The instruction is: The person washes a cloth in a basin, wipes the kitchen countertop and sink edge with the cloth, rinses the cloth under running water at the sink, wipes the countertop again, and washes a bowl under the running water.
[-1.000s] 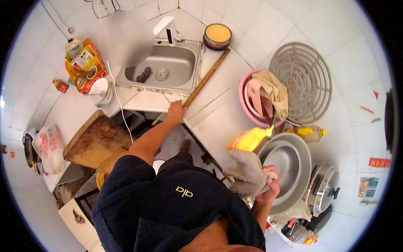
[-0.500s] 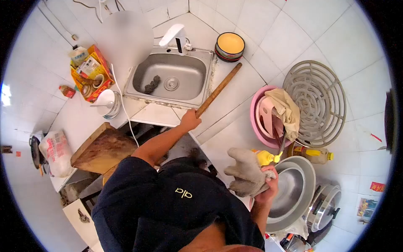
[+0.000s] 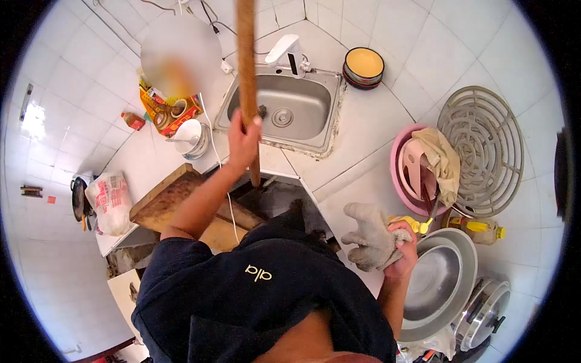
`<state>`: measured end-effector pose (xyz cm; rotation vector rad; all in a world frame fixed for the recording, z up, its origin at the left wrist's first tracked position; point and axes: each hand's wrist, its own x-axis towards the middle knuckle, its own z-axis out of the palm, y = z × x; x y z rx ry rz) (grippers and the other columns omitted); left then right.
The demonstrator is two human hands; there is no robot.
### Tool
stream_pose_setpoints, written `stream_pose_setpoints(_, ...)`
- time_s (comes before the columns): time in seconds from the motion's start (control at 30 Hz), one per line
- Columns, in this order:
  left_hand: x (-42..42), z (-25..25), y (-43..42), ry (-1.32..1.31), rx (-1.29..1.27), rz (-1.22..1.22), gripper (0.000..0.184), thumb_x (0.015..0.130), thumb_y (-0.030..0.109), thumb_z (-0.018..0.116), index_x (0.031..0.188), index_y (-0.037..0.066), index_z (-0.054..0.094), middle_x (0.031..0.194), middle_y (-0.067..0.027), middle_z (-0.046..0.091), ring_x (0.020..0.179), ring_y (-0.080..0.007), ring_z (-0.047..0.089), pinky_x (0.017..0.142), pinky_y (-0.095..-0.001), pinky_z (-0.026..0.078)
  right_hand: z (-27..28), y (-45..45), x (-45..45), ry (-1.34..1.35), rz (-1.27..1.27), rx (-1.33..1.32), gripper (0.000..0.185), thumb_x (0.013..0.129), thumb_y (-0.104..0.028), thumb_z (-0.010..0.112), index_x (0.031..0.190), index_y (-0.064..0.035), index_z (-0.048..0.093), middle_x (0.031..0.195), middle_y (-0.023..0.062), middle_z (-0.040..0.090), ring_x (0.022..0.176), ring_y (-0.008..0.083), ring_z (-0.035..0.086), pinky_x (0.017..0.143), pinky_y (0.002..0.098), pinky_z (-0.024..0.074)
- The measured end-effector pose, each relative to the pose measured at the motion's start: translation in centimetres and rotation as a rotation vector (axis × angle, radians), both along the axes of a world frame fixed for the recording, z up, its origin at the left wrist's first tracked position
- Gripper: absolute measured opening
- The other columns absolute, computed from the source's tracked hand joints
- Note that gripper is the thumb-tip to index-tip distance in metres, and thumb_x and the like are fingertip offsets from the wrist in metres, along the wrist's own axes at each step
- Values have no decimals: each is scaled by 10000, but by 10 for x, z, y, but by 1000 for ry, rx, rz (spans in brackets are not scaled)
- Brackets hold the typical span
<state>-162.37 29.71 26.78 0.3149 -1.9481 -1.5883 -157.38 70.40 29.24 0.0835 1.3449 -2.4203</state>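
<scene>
Crowding right side of frame: pink basin [image 3: 395, 166], round rack [image 3: 478, 154], metal basin [image 3: 468, 266]. Sink [image 3: 308, 100] sits upper centre, left part crossed by stick [image 3: 247, 66]. Chopping board [image 3: 160, 202] left of centre, partly hidden by left arm [image 3: 203, 202]. Stick runs near-vertical, top edge to centre, lower end slightly right. Left hand [image 3: 244, 145] wraps its lower part; right hand [image 3: 402, 251] clutches glove [image 3: 370, 236], right of centre.
</scene>
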Motion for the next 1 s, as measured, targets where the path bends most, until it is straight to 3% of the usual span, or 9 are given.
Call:
stream_pose_setpoints(0.27, -153, 100, -116, 373, -168, 29, 193, 946, 202, 533, 1016, 39, 456, 719, -29, 532, 647, -110, 545, 577, -259, 453, 2, -57, -37, -20, -43, 58, 350, 713, -134, 525, 1012, 37, 587, 890, 121, 624, 802, 205, 613, 744, 307, 510)
stream_pose_setpoints(0.5, -345, 131, -229, 248, -534, 233, 339, 858, 293, 654, 940, -6, 516, 793, -152, 631, 723, -282, 608, 672, -384, 475, -70, -136, -136, -157, -279, 198, 287, 790, -58, 462, 1029, 21, 599, 945, 133, 635, 845, 219, 623, 770, 326, 521)
stream_pose_setpoints(0.57, -407, 122, -254, 235, -548, 261, 359, 842, 288, 672, 950, -19, 521, 808, -191, 634, 744, -338, 616, 678, -408, 478, -123, -148, -169, -177, -385, 311, 284, 799, -62, 465, 1032, 26, 601, 948, 121, 629, 847, 215, 605, 780, 325, 502)
stream_pose_setpoints(0.67, -489, 96, -280, 195, -532, 310, 348, 829, 267, 682, 964, -20, 539, 851, -194, 643, 787, -338, 623, 705, -404, 482, -249, -146, -219, 86, -505, 895, 315, 794, -52, 461, 1065, 42, 593, 967, 120, 625, 890, 229, 587, 831, 338, 478)
stream_pose_setpoints(0.7, -514, 85, -287, 173, -522, 329, 339, 827, 259, 683, 968, -18, 548, 867, -188, 646, 799, -327, 624, 715, -396, 483, -231, -165, -231, 60, -461, 874, 366, 787, -38, 480, 1124, 73, 570, 1046, 155, 622, 973, 289, 582, 924, 375, 438)
stream_pose_setpoints(0.8, -579, 45, -302, 55, -501, 365, 331, 815, 249, 689, 959, -14, 550, 865, -193, 647, 807, -346, 625, 726, -417, 483, -261, -193, -263, 407, -507, 1314, 409, 824, 1, 474, 1228, 25, 537, 1178, 193, 580, 1096, 307, 558, 973, 362, 420)
stream_pose_setpoints(0.83, -596, 31, -307, 59, -485, 363, 357, 776, 219, 722, 970, -26, 549, 866, -240, 632, 834, -419, 620, 742, -467, 487, -270, -194, -275, 349, -273, 1450, 532, 834, -20, 508, 1357, 26, 418, 1321, 243, 477, 1254, 379, 425, 1076, 414, 307)
stream_pose_setpoints(0.93, -641, -12, -320, 24, -453, 350, 333, 773, 201, 724, 967, -11, 558, 865, -239, 634, 834, -418, 621, 741, -469, 488, -299, -210, -291, 387, 137, 1707, 633, 847, -102, 562, 1417, 22, 316, 1395, 251, 390, 1315, 426, 319, 1106, 485, 225)
stream_pose_setpoints(1.0, -659, -28, -323, -3, -447, 311, 328, 771, 193, 725, 974, -5, 560, 865, -235, 635, 837, -416, 620, 740, -470, 488, -321, -214, -292, 508, 83, 1777, 746, 835, -195, 602, 1461, -12, 239, 1396, 270, 369, 1303, 472, 301, 1076, 585, 200)
